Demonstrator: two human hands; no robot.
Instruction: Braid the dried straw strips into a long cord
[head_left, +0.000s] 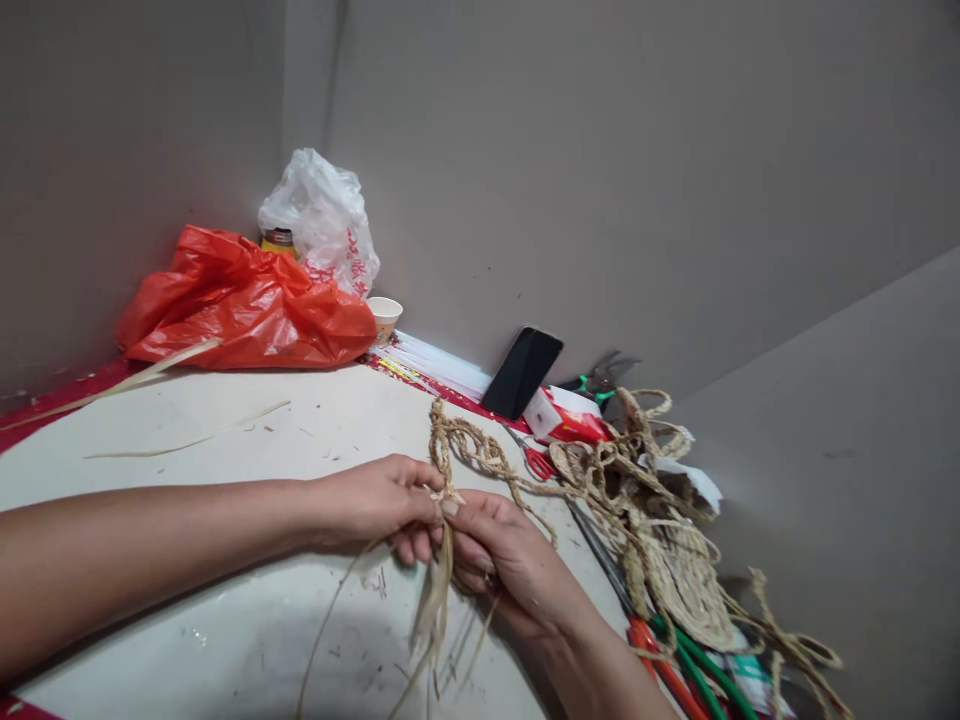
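Note:
Near the middle of the white tabletop (337,420), my left hand (394,505) and my right hand (502,550) meet at the end of a braided straw rope (440,440). Both hands have their fingers closed on it, with thumb tips close together at the join. Loose pale straw strands (433,610) hang down from between the fingers toward me. From the hands the braid runs away from me, then bends right toward a tangled heap of the same rope (607,480). The fingers partly cover the spot being gripped.
A red plastic bag (247,310), a white plastic bag (322,215) and a paper cup (385,315) stand at the back left. A phone (523,372) leans on the wall. Red-handled scissors (538,462), a red-white box (566,415) and orange-and-green-handled tools (667,665) lie right.

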